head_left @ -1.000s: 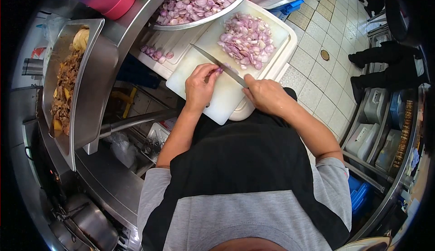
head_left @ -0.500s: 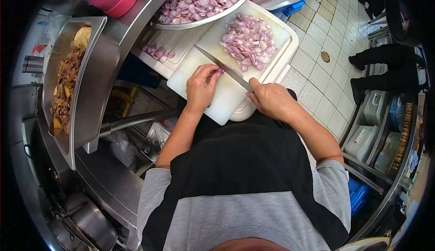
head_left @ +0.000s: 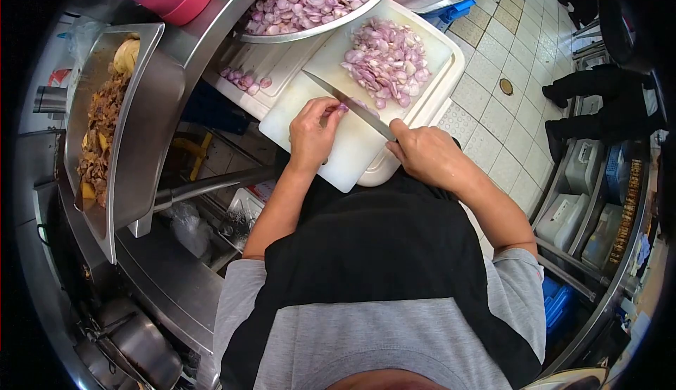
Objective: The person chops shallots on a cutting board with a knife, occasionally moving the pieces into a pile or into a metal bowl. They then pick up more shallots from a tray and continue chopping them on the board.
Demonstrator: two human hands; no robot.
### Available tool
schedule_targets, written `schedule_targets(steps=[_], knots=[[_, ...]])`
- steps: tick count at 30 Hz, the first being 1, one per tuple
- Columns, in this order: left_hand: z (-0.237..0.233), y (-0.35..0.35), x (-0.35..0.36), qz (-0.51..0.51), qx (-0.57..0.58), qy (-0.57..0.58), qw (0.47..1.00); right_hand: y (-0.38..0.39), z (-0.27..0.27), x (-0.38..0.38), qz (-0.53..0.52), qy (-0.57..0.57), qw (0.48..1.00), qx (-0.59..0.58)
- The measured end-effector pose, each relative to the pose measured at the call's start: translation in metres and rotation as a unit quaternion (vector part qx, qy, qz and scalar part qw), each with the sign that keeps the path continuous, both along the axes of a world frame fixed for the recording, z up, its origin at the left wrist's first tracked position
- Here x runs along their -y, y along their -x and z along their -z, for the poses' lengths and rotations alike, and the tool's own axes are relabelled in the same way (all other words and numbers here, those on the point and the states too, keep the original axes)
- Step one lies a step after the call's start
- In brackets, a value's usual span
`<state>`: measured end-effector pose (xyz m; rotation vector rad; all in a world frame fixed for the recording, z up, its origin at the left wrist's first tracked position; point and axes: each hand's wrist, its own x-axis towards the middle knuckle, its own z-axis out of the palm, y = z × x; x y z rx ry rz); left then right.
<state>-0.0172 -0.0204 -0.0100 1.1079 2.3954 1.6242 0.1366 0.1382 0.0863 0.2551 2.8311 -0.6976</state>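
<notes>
My right hand (head_left: 428, 152) is closed round the handle of a knife (head_left: 352, 105), whose blade points up and left across the white cutting board (head_left: 345, 154). At the blade's near side, my left hand (head_left: 314, 131) pinches a small purple shallot (head_left: 339, 108); the fingers partly hide it. Beyond the blade lies a heap of sliced shallots (head_left: 387, 60) on the board. Several whole-looking shallots (head_left: 243, 80) sit on the pale lid to the left. A big metal bowl (head_left: 320, 31) full of shallot slices stands at the top.
On the left is a deep metal tray (head_left: 148, 136) with brown cooked food. A pink container (head_left: 189, 3) stands above it. Blue and red trays are at the top right. A person in dark trousers (head_left: 598, 105) is on the tiled floor at the right, near a shelf with boxes.
My right hand and the knife have shifted slightly right and down. My left hand holds nearly the same place on the shallot.
</notes>
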Motion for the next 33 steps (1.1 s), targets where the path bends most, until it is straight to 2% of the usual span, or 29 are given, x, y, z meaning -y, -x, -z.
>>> schedule_targets(steps=[8, 15, 18, 27, 32, 33], knots=[[0.002, 0.000, -0.001, -0.002, -0.008, 0.001, 1.000, 0.032, 0.055, 0.006, 0.018, 0.036, 0.998, -0.044], [0.001, -0.001, 0.000, -0.003, -0.011, -0.007, 1.000, 0.011, 0.002, 0.001, 0.010, 0.019, 1.000, 0.008], [0.002, 0.000, -0.001, -0.005, -0.010, -0.008, 1.000, 0.003, -0.003, 0.000, 0.010, 0.025, 0.999, 0.030], [0.003, 0.001, -0.001, -0.009, -0.017, 0.007, 1.000, 0.027, 0.050, 0.012, 0.032, 0.073, 0.997, -0.015], [-0.005, -0.003, -0.001, 0.002, -0.025, 0.023, 0.999, 0.041, 0.055, -0.004, 0.027, 0.097, 0.995, -0.009], [-0.008, -0.003, 0.000, 0.006, -0.096, 0.048, 0.994, 0.042, 0.054, -0.008, 0.016, 0.110, 0.994, -0.008]])
